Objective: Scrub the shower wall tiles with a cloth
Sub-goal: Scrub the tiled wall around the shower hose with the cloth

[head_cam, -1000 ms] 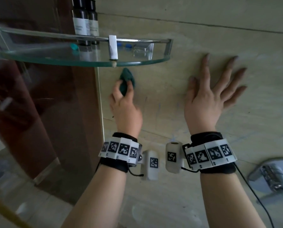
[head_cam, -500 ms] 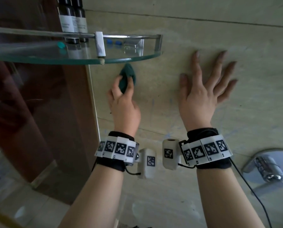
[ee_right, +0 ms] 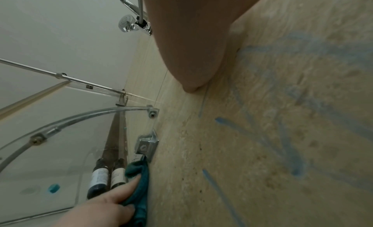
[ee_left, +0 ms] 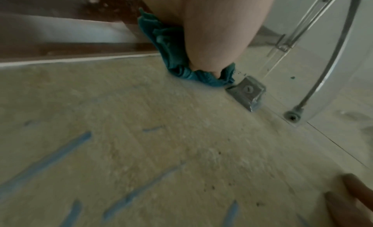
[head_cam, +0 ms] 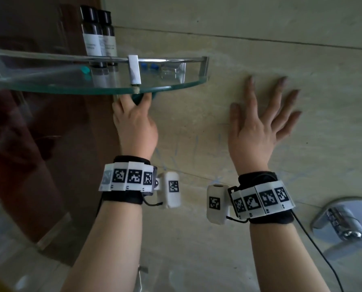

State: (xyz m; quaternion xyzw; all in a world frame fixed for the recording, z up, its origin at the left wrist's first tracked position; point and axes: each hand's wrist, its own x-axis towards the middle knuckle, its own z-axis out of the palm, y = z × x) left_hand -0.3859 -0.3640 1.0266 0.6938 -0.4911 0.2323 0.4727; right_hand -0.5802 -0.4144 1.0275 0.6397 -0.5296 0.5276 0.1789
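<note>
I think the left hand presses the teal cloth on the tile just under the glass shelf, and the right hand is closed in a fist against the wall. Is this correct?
Not quite. The right hand lies flat on the tile wall with fingers spread, as the head view shows. The rest holds: the left hand presses the teal cloth just under the glass shelf.

Three cameras, all trained on one stretch of tiled wall

The head camera is looking forward and slightly down from behind both wrists at the tiled wall [head_cam: 249, 144] and glass shelf [head_cam: 91, 87]. The left wrist camera is skimming close along the wall toward the shelf bracket [ee_left: 247, 92]. The right wrist camera is hugging the wall too, looking sideways and up under the shelf. Both wrist views are sharing that bracket and the blue streaks [ee_right: 226, 197].
</note>
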